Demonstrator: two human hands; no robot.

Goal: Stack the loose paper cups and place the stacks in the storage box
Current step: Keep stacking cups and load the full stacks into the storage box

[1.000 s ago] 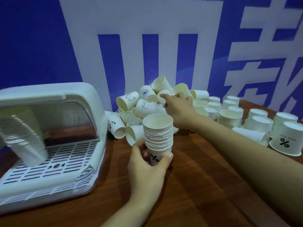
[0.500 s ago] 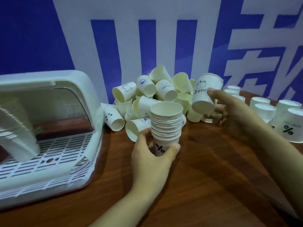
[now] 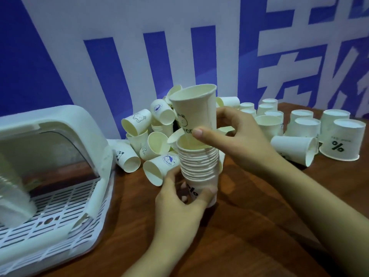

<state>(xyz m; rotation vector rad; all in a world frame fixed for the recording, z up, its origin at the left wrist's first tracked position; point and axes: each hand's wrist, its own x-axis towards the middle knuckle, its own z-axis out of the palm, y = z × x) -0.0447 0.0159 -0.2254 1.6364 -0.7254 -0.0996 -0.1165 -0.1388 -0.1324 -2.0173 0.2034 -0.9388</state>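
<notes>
White paper cup (image 3: 194,114), pinched in our right hand (image 3: 235,136), sits half-nested atop the stack of white paper cups (image 3: 197,166) our left hand (image 3: 179,198) grips at centre; we should press straight down.

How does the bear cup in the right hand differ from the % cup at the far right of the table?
The bear cup is mouth up and tilted, its base entering the stack; the % cup stands upside down on the table.
The bear cup is pinched by the right hand; the % cup is untouched.
The prints differ: a bear face with lettering, versus a black % sign.
Both are white paper cups.
</notes>
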